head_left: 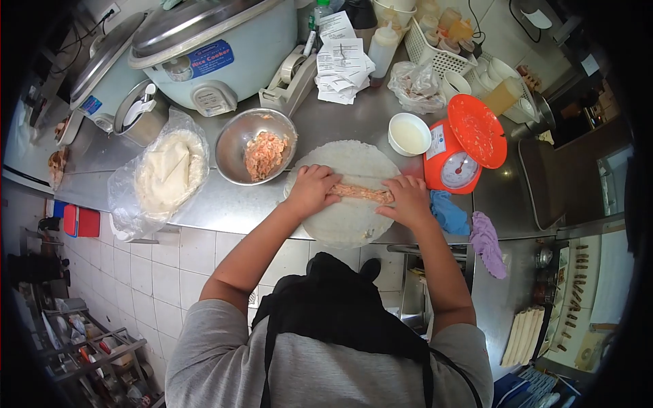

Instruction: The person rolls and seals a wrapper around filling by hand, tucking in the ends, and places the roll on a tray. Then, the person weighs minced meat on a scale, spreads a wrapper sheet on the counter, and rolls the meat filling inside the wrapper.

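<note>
A round, pale wrapper sheet [347,231] lies on the steel counter in front of me. Across its middle runs a thin strip of minced filling [360,193]. My left hand [313,191] is closed at the strip's left end, thumb and fingers around it. At the right end, my right hand [408,200] has its thumb below and its fingers above the filling. Behind my left hand stands a metal bowl [231,146] holding more minced filling [265,156]. A small white bowl [409,134] of pale liquid sits behind the wrapper's right side.
Wrapper sheets [170,170] lie in an open plastic bag at left. At right are an orange scale [459,170], a blue cloth [449,213] and a purple cloth [487,245]. A rice cooker [252,54], receipts [343,61] and a basket [435,58] stand behind.
</note>
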`<state>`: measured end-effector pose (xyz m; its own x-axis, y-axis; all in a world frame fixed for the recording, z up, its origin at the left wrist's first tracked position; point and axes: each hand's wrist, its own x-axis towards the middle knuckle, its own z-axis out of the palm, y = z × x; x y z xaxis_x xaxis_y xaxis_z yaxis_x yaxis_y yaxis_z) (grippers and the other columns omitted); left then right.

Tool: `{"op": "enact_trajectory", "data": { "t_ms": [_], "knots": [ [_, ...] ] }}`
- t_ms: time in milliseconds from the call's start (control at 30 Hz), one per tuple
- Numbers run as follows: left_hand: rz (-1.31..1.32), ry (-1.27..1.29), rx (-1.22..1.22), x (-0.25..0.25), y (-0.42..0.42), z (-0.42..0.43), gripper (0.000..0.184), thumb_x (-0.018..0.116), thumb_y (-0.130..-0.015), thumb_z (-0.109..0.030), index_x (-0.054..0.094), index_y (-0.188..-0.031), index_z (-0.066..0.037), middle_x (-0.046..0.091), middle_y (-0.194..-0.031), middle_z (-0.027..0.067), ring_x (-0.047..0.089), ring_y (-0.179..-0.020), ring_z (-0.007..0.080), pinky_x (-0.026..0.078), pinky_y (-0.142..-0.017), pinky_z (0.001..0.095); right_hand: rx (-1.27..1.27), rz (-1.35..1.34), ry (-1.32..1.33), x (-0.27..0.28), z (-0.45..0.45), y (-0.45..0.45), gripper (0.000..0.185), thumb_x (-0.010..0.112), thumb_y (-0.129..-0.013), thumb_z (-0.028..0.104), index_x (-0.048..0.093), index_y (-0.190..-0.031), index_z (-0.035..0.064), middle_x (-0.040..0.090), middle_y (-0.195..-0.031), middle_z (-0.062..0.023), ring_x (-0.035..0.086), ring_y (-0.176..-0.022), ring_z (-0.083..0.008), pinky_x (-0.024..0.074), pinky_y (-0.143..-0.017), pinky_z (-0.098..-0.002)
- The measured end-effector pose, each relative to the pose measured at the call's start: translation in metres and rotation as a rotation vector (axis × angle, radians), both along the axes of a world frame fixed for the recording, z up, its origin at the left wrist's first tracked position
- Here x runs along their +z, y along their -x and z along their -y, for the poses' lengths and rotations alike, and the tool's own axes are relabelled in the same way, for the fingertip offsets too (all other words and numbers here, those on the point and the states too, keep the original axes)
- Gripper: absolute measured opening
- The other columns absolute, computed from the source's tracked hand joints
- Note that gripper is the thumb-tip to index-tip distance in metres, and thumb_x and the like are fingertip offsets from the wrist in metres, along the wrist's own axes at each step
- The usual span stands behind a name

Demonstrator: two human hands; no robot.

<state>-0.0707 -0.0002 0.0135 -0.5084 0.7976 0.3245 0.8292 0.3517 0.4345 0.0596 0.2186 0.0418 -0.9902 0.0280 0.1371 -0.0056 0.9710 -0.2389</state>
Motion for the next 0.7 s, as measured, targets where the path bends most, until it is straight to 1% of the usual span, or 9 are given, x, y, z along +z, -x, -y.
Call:
{"op": "enact_trajectory", "data": {
  "t_ms": [67,167,267,367,433,500,600,633,700],
  "knots": [
    [0.004,-0.025,0.021,-0.003,0.003,0.006,0.039,0.07,-0.062,-0.024,0.062,-0.098,-0.013,0.054,-0.097,0.0029,0.048,-0.096,0.0218,0.032,-0.085,0.0392,0.026,-0.115,-0.025,0.0,0.019,0.011,0.051,0.073,-0.059,0.035,0.06,-0.103,0.0143,0.054,-0.099,-0.0022,0.046,-0.098,-0.0215,0.0307,-0.086,-0.0403],
    [0.035,-0.042,-0.003,-0.013,0.007,0.01,0.043,0.071,-0.062,-0.025,0.06,-0.102,-0.012,0.053,-0.097,0.0035,0.047,-0.098,0.0227,0.033,-0.085,0.0398,0.109,-0.104,-0.01,-0.007,0.05,0.034,0.054,0.074,-0.058,0.035,0.058,-0.104,0.0125,0.053,-0.099,-0.0031,0.046,-0.098,-0.0225,0.0307,-0.086,-0.0404],
    [0.044,-0.04,-0.041,-0.02,0.013,0.014,0.046,0.071,-0.062,-0.025,0.059,-0.104,-0.011,0.053,-0.099,0.0037,0.046,-0.099,0.0231,0.034,-0.084,0.0398,0.147,-0.137,0.006,-0.033,0.065,0.053,0.052,0.074,-0.058,0.033,0.058,-0.103,0.0125,0.053,-0.097,-0.003,0.046,-0.098,-0.0224,0.0312,-0.086,-0.039],
    [0.043,-0.046,-0.009,-0.014,0.01,0.021,0.046,0.071,-0.062,-0.024,0.059,-0.104,-0.011,0.053,-0.1,0.0033,0.045,-0.099,0.0231,0.034,-0.083,0.0396,0.154,-0.052,0.009,-0.031,0.071,0.056,0.039,0.071,-0.064,0.028,0.059,-0.097,0.0121,0.053,-0.095,-0.003,0.047,-0.096,-0.0222,0.0322,-0.084,-0.0378],
    [0.028,-0.085,0.036,-0.004,0.007,0.026,0.044,0.07,-0.062,-0.025,0.06,-0.103,-0.011,0.054,-0.1,0.0027,0.045,-0.099,0.0229,0.034,-0.083,0.0394,0.086,-0.121,0.117,-0.019,0.075,0.052,0.027,0.068,-0.067,0.024,0.061,-0.09,0.0124,0.054,-0.092,-0.0022,0.048,-0.093,-0.0215,0.0328,-0.082,-0.0376],
    [0.004,-0.149,0.083,0.001,0.004,0.031,0.043,0.07,-0.063,-0.026,0.061,-0.102,-0.012,0.054,-0.1,0.0019,0.045,-0.098,0.0228,0.034,-0.082,0.0392,0.067,-0.174,0.189,-0.011,0.076,0.052,0.02,0.066,-0.069,0.021,0.061,-0.087,0.0128,0.054,-0.09,-0.0019,0.048,-0.092,-0.0214,0.0332,-0.081,-0.0378],
    [0.008,-0.19,0.088,0.005,-0.003,0.028,0.041,0.068,-0.064,-0.027,0.061,-0.102,-0.013,0.054,-0.097,0.001,0.044,-0.099,0.022,0.034,-0.082,0.0394,0.086,-0.177,0.207,-0.019,0.076,0.052,0.019,0.065,-0.069,0.02,0.061,-0.087,0.0133,0.055,-0.089,-0.0022,0.049,-0.091,-0.0221,0.0334,-0.081,-0.0385],
    [-0.069,-0.185,0.085,0.001,-0.006,0.024,0.04,0.068,-0.064,-0.025,0.061,-0.101,-0.013,0.055,-0.096,0.0012,0.044,-0.098,0.0224,0.034,-0.082,0.0395,0.085,-0.149,0.185,-0.032,0.076,0.054,0.021,0.066,-0.069,0.02,0.061,-0.088,0.0134,0.054,-0.089,-0.0025,0.049,-0.091,-0.0225,0.0334,-0.081,-0.0386],
    [-0.226,-0.176,0.08,-0.011,-0.011,0.017,0.037,0.068,-0.064,-0.022,0.062,-0.099,-0.012,0.055,-0.094,0.0014,0.045,-0.096,0.0232,0.033,-0.082,0.0396,0.083,-0.126,0.153,-0.037,0.078,0.055,0.023,0.066,-0.068,0.02,0.06,-0.089,0.0136,0.054,-0.09,-0.0027,0.049,-0.091,-0.0228,0.0334,-0.081,-0.0385]
  ]
}}
